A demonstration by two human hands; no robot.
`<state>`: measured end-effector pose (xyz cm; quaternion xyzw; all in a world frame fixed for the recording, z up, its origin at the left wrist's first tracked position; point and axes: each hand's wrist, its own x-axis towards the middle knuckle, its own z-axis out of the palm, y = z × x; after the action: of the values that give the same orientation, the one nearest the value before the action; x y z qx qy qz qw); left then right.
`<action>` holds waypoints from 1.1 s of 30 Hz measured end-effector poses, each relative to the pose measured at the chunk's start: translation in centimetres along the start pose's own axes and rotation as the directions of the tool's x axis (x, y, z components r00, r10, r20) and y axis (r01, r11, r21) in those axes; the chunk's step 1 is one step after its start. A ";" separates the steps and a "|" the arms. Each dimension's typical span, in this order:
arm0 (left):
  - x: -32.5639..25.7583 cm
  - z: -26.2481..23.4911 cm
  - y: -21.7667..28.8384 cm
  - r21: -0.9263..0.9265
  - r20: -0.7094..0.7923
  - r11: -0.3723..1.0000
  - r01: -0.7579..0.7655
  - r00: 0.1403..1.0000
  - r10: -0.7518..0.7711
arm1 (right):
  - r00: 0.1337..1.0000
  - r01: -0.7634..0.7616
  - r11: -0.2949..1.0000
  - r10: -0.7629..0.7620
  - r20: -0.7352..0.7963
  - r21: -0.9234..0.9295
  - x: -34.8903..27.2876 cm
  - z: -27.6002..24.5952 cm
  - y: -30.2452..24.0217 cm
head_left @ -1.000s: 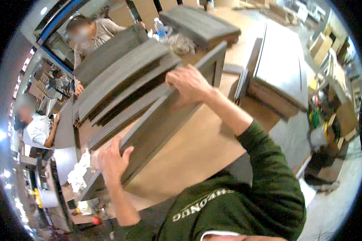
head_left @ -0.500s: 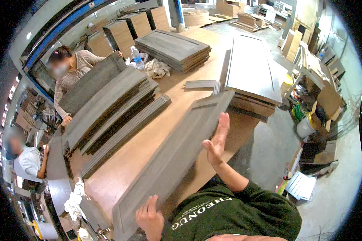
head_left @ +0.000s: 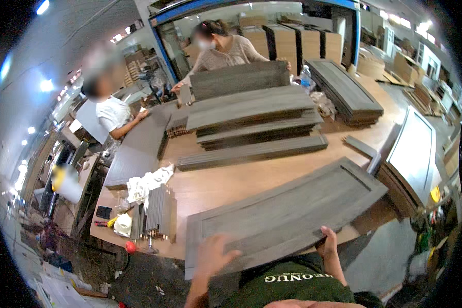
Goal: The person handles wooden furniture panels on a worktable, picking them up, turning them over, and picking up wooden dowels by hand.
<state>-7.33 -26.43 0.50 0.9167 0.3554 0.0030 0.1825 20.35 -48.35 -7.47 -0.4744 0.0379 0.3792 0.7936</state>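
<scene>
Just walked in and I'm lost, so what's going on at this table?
The person's left hand, blurred, is over the left part of a gray panel; the right hand is at its near edge. Across the table, a co-worker has a hand at the end of another panel, behind a stack. A second co-worker is at the left.

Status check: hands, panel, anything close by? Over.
Left hand over left part of grey recessed panel, contact unclear; right hand at its near edge. Panel face up, over near side of table. Panel stack close beyond its right end.
</scene>
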 end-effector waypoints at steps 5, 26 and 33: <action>-4.3 2.7 -13.1 -0.090 -0.027 0.865 0.493 0.867 -0.497 | 0.998 0.014 1.000 -0.014 0.068 0.000 0.0 0.4 -0.6; 14.5 -2.7 18.5 -0.936 -0.307 0.253 -0.246 0.920 -0.244 | 0.711 0.701 0.662 -0.617 -0.338 0.265 1.3 -4.4 -22.2; 18.1 -4.4 35.8 -0.852 -0.508 0.169 -0.495 0.860 -0.047 | 0.256 0.957 0.287 -0.898 -0.358 -0.034 1.0 -10.3 -42.6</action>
<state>28.83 -37.51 14.44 0.6118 0.1582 0.4508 0.6305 51.33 -67.01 17.26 -0.3791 -0.0897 -0.2473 0.8872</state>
